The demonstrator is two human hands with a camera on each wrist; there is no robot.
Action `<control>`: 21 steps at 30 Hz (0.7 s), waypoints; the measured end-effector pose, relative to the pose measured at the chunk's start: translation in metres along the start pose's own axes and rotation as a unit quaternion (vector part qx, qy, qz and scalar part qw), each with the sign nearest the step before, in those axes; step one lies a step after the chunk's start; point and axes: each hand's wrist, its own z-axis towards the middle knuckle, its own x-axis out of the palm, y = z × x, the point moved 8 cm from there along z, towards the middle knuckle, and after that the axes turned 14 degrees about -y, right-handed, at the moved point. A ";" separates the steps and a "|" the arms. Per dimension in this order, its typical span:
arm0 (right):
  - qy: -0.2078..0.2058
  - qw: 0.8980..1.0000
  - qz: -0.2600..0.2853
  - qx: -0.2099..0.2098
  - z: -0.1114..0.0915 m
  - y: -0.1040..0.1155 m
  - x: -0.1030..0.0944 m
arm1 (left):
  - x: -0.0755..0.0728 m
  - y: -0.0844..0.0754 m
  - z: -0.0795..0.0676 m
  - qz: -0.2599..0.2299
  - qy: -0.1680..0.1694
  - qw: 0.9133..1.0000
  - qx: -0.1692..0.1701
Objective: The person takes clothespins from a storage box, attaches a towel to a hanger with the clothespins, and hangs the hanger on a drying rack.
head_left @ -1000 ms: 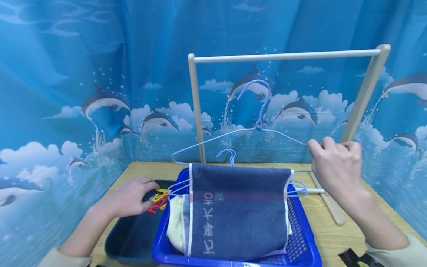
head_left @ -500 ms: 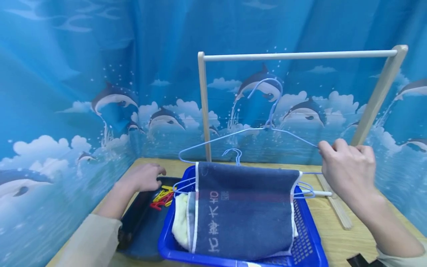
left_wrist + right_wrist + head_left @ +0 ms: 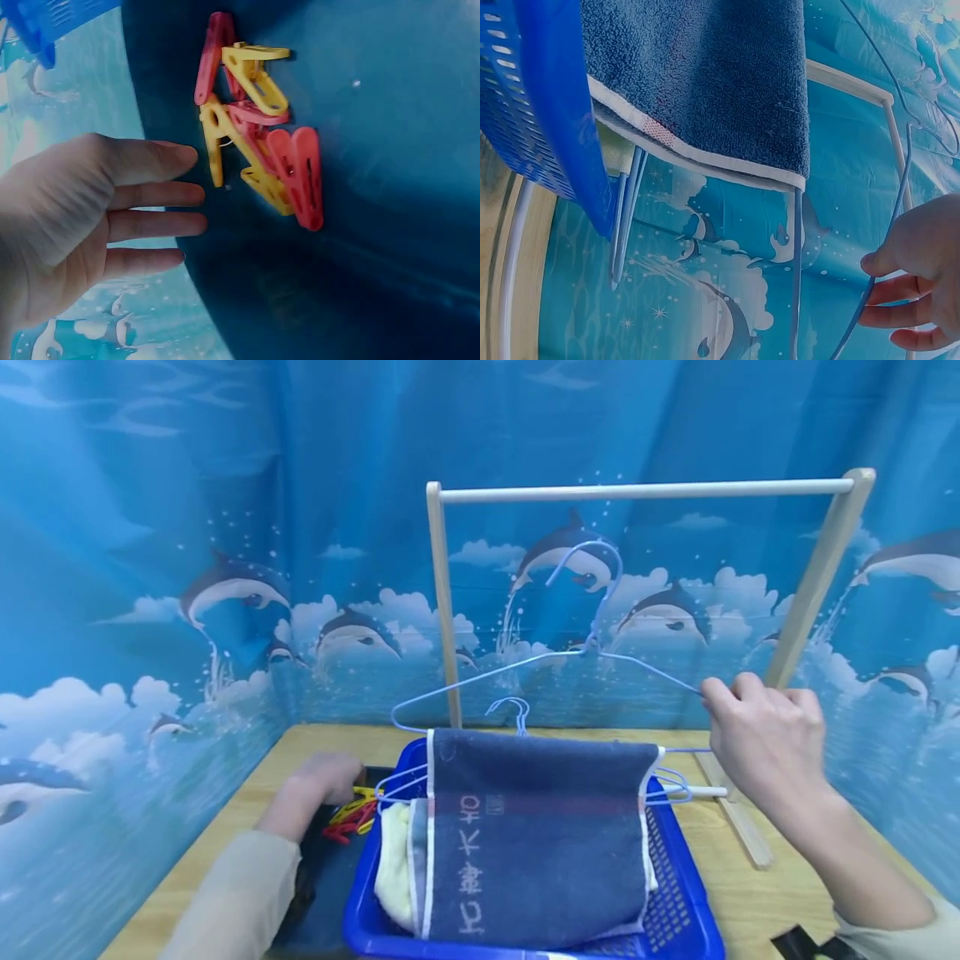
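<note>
My right hand point(image 3: 768, 735) pinches the right shoulder of a light-blue wire clothes hanger point(image 3: 495, 668) between thumb and fingers, also seen in the right wrist view. Over its lower bar drapes a dark-blue towel point(image 3: 540, 835) with white edging, hanging down into the blue basket. My left hand point(image 3: 330, 777) is over the far end of a dark tray point(image 3: 330, 877). In the left wrist view its fingers point(image 3: 157, 223) are extended, apart from one another, holding nothing. Close to the fingertips lie several red clothespins point(image 3: 306, 180) and yellow clothespins point(image 3: 255, 82).
A blue perforated basket point(image 3: 678, 893) holds a pale yellow cloth point(image 3: 395, 868) and more wire hangers point(image 3: 517, 712). Behind it stands a drying rack with a white rail point(image 3: 645, 491) and wooden posts point(image 3: 821, 577). A blue dolphin-print curtain point(image 3: 360, 527) closes off the back of the wooden table point(image 3: 817, 868).
My left hand has drawn back from the clothespins to the tray's far end, then come down a little beside them. The right hand keeps its hold on the hanger.
</note>
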 end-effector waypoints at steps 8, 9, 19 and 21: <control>0.021 1.000 0.002 0.003 -0.002 0.000 0.006 | 0.015 -0.004 -0.001 0.006 -0.004 1.000 0.015; 0.022 1.000 0.001 0.004 -0.003 0.000 0.006 | 0.015 -0.004 -0.001 0.008 -0.005 1.000 0.013; 0.017 1.000 -0.001 0.001 -0.004 -0.001 0.007 | 0.026 -0.006 -0.003 0.036 -0.006 0.999 0.005; 0.017 1.000 -0.003 0.004 -0.005 -0.001 0.007 | 0.028 -0.006 -0.003 0.035 -0.004 0.999 0.001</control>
